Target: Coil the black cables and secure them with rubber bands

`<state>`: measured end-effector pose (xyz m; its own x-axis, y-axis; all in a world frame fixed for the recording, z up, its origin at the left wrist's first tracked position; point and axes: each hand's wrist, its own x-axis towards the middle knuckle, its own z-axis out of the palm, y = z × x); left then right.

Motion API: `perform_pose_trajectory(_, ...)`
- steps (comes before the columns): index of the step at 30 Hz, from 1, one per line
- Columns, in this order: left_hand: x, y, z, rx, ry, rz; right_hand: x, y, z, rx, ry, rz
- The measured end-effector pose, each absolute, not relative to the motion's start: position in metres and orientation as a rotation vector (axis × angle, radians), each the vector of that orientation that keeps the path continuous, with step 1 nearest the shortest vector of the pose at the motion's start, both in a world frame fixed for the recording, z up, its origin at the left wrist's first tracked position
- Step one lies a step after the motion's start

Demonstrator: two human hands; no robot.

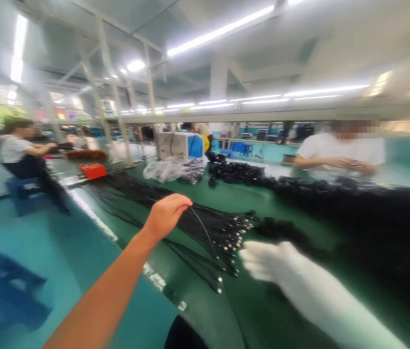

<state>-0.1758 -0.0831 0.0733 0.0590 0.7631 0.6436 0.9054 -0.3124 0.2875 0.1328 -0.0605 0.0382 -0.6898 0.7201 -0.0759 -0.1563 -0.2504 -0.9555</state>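
Observation:
My left hand [168, 213] is raised over the bench with thumb and fingers pinched on one thin black cable [205, 228]. From my fingertips this cable curves down to the right, toward the other cables. Beneath lies a wide bundle of black cables [205, 220] with small pale metallic-looking ends bunched at the right. A few more cables [194, 261] lie apart, nearer the bench edge. My right hand [266, 259], in a white glove, is just right of those ends. Its fingers stretch leftward, somewhat blurred, with nothing visible in them.
Heaped black cables [372, 213] cover the right side of the green bench [176, 286]. Clear plastic bags [172, 168], an orange-red box [93, 170] and a white-and-blue machine [179, 145] stand farther back. Co-workers sit across on the right and at left. A blue stool [5, 286] is on the floor.

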Motion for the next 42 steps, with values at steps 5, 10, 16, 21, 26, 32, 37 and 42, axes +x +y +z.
perform_pose_trajectory(5,-0.134,-0.047,0.102,-1.949,-1.712,-1.123,0.132,-0.090,0.037,-0.456,-1.366,2.398)
perform_pose_trajectory(10,-0.072,-0.063,0.093,-2.294,-1.500,-0.889,0.145,-0.080,0.022,-0.257,-1.100,2.721)
perform_pose_trajectory(16,-0.018,-0.076,0.081,-3.182,-1.309,-0.562,0.154,-0.080,0.014,-0.157,-0.912,2.787)
perform_pose_trajectory(21,-0.009,-0.055,0.091,-3.124,-1.271,-0.535,0.153,-0.079,0.007,-0.103,-0.920,2.763)
perform_pose_trajectory(26,-0.008,-0.058,0.047,-2.934,-1.628,-0.735,0.175,-0.070,0.011,0.085,-0.879,2.570)
perform_pose_trajectory(32,-0.004,-0.117,-0.017,-2.574,-1.645,-0.362,0.203,-0.047,0.033,0.028,-0.593,2.159)
perform_pose_trajectory(37,0.000,-0.132,0.022,-2.607,-1.215,-0.509,0.185,-0.048,0.020,-0.324,-0.768,2.122)
perform_pose_trajectory(42,-0.007,-0.098,0.088,-2.738,-1.404,-0.555,0.169,-0.070,0.008,-0.110,-1.051,2.465)
